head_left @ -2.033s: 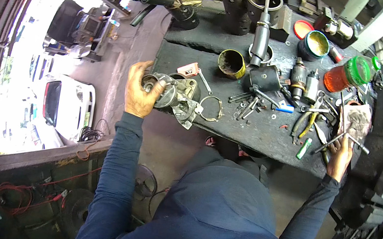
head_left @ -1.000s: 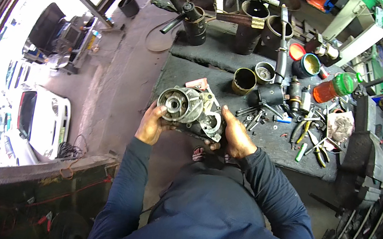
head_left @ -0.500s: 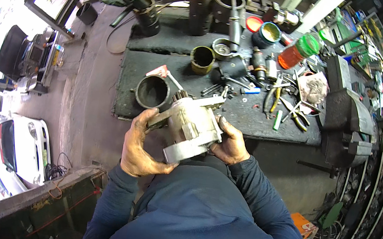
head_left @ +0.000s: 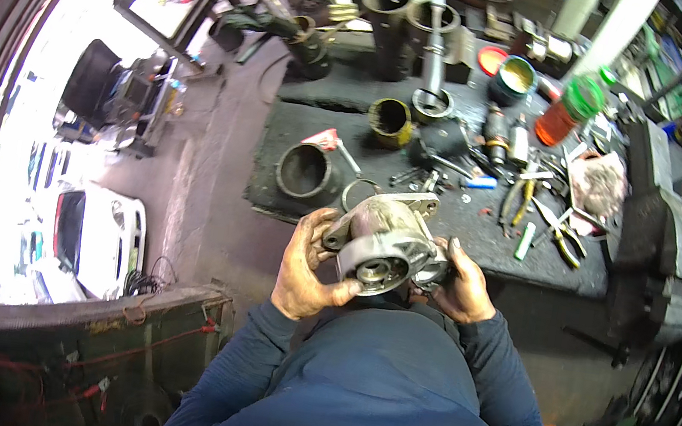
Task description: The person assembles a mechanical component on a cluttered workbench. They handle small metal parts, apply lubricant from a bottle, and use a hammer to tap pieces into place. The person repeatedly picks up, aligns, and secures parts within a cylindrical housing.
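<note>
A grey cast-metal starter motor housing (head_left: 383,224) is held up between my two hands, just off the bench's near edge. Its round open end tilts up toward me, showing a bore inside, and a flange with holes points toward the bench. My left hand (head_left: 304,271) grips the left side, thumb on the lower rim and fingers behind. On the opposite side my right hand (head_left: 467,290) holds the smaller round opening, its thumb up and some fingers hidden. Past the housing, a dark metal ring (head_left: 306,173) and a yellowish cup (head_left: 390,123) stand on the bench.
Pliers (head_left: 561,235), a green marker-like stick (head_left: 525,240) and other tools crowd the dark bench (head_left: 284,121). A large vise (head_left: 663,243) is mounted at right. Farther back are a red-and-green bottle (head_left: 566,113) and tall metal cylinders (head_left: 390,35). A white car (head_left: 100,234) stands at left.
The housing has been turned so its open round end faces up toward me; the toothed pinion no longer shows. Both hands keep hold of it. The whole view has shifted.
</note>
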Demonstrator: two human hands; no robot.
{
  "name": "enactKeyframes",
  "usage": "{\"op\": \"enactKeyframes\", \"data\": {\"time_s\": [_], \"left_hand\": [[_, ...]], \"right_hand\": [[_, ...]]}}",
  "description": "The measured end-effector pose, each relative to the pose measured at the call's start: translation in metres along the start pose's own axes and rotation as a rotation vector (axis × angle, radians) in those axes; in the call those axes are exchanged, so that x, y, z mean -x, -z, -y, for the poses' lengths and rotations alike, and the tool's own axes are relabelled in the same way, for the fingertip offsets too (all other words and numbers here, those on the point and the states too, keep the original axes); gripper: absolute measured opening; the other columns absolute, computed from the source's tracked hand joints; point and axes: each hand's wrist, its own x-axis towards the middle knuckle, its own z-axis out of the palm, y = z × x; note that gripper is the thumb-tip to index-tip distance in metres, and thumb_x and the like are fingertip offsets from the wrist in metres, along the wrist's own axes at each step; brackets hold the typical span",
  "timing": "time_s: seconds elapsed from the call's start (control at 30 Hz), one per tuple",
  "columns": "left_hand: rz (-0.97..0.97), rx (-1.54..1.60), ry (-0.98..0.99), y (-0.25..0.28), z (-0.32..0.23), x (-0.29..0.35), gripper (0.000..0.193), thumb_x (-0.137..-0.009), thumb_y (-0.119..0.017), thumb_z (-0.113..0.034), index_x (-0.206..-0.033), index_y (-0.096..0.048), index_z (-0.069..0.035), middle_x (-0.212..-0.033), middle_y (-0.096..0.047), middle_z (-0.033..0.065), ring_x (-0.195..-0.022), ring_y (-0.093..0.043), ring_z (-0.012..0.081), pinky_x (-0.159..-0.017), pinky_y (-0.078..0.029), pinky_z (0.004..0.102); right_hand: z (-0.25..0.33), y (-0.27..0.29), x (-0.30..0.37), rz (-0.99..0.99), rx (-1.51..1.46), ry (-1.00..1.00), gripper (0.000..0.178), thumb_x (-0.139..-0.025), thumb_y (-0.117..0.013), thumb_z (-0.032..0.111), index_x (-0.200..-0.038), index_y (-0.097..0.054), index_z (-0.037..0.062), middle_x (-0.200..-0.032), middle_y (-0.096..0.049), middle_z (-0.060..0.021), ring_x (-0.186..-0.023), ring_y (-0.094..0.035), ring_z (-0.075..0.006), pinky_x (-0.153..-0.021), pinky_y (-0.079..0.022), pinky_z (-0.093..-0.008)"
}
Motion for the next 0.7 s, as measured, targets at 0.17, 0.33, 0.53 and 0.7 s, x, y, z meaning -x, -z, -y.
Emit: {"op": "enactKeyframes", "data": {"time_s": [0.17,0.33,0.53,0.7], "left_hand": [[-0.204,0.157,-0.001,0.035,0.011,0.008,0.099,-0.077,-0.094,-0.03,-0.156,-0.042,-0.002,-0.136,-0.066,0.0137,-0.123,-0.067,0.0231,-0.107,-0.055,0.0383],[-0.337,0.268,0.05,0.061,0.02,-0.007,0.082,-0.085,-0.084,-0.046,-0.145,-0.052,-0.001,-0.134,-0.066,0.0137,-0.117,-0.072,0.0239,-0.089,-0.067,0.0409],[-0.344,0.296,0.117,0.08,0.02,-0.014,0.082,-0.088,-0.082,-0.045,-0.148,-0.046,-0.002,-0.137,-0.064,0.0154,-0.117,-0.072,0.0265,-0.09,-0.067,0.0465],[-0.346,0.289,0.148,0.101,0.034,-0.028,0.082,-0.09,-0.08,-0.047,-0.151,-0.045,-0.005,-0.138,-0.064,0.0142,-0.115,-0.073,0.0268,-0.088,-0.066,0.0455]], "right_hand": [[0.006,-0.026,-0.041,0.043,0.284,-0.032,0.058,-0.117,-0.047,0.048,-0.148,-0.06,0.0009,-0.14,-0.07,-0.0139,-0.13,-0.066,-0.0255,-0.114,-0.051,-0.0438],[0.01,-0.051,-0.079,0.013,0.56,-0.009,0.054,-0.117,-0.047,0.048,-0.133,-0.07,0.0014,-0.123,-0.077,-0.0094,-0.109,-0.071,-0.0185,-0.1,-0.055,-0.0375],[-0.005,-0.049,-0.103,-0.039,0.722,0.078,0.055,-0.116,-0.048,0.05,-0.134,-0.068,0.0026,-0.121,-0.076,-0.0091,-0.105,-0.072,-0.0184,-0.096,-0.057,-0.0367],[-0.001,-0.076,-0.123,-0.152,0.543,-0.04,0.054,-0.116,-0.049,0.051,-0.134,-0.067,0.0028,-0.123,-0.075,-0.0081,-0.108,-0.069,-0.0162,-0.097,-0.055,-0.0347]]}}
